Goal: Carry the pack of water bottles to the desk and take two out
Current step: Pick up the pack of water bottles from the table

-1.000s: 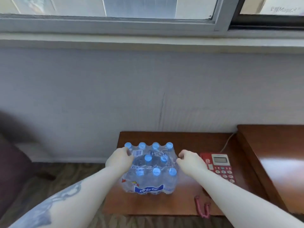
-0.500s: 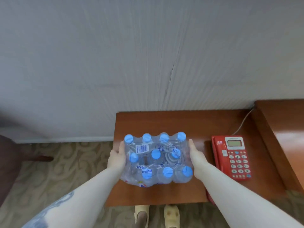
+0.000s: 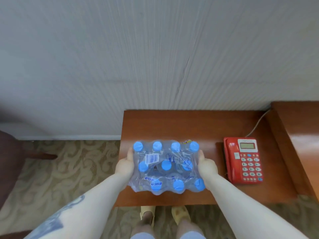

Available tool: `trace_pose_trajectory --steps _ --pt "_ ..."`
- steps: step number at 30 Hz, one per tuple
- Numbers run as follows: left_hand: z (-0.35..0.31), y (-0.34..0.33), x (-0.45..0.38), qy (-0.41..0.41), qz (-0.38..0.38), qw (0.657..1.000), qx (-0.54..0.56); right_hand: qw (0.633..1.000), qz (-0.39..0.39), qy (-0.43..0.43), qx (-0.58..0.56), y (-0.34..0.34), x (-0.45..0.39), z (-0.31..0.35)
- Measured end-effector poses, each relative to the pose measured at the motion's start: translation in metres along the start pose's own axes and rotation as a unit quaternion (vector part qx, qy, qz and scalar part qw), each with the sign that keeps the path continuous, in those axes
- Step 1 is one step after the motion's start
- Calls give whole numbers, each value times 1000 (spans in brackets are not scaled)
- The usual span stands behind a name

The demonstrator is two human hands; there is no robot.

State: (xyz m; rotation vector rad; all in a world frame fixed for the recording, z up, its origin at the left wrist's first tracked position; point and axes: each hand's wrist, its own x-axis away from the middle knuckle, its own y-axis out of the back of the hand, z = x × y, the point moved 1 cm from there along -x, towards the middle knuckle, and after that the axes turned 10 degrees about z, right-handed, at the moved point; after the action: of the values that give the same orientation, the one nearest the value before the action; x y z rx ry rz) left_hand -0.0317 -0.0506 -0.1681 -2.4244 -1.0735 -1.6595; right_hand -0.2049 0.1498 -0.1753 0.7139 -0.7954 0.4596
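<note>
A shrink-wrapped pack of water bottles (image 3: 166, 167) with blue caps and a barcode label is held above the front of a low wooden table (image 3: 172, 125). My left hand (image 3: 124, 165) presses against its left side and my right hand (image 3: 206, 167) against its right side. Both hands clamp the pack between them, fingers partly hidden behind the plastic. Part of a higher wooden desk (image 3: 300, 135) shows at the right edge.
A red telephone (image 3: 243, 159) with a cord lies on the right part of the low table. A grey wall stands behind. Patterned carpet (image 3: 65, 169) covers the floor at left, with a dark chair (image 3: 8, 161) at the far left. My slippered feet (image 3: 179, 213) show below.
The pack has come up off the low table between my hands and sits closer to me. The camera has tilted down, so the window is out of view.
</note>
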Motion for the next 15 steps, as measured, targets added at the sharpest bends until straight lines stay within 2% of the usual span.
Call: trace_pose_trajectory --steps 5,8,15 --pt "24 -8 17 42 -9 997 66 997 28 25 71 8 -7 -12" --pt "53 -18 40 79 -51 989 113 989 52 51 129 10 -13 -8" --pt "144 -68 121 158 -140 920 331 934 153 117 299 2 2 -7"
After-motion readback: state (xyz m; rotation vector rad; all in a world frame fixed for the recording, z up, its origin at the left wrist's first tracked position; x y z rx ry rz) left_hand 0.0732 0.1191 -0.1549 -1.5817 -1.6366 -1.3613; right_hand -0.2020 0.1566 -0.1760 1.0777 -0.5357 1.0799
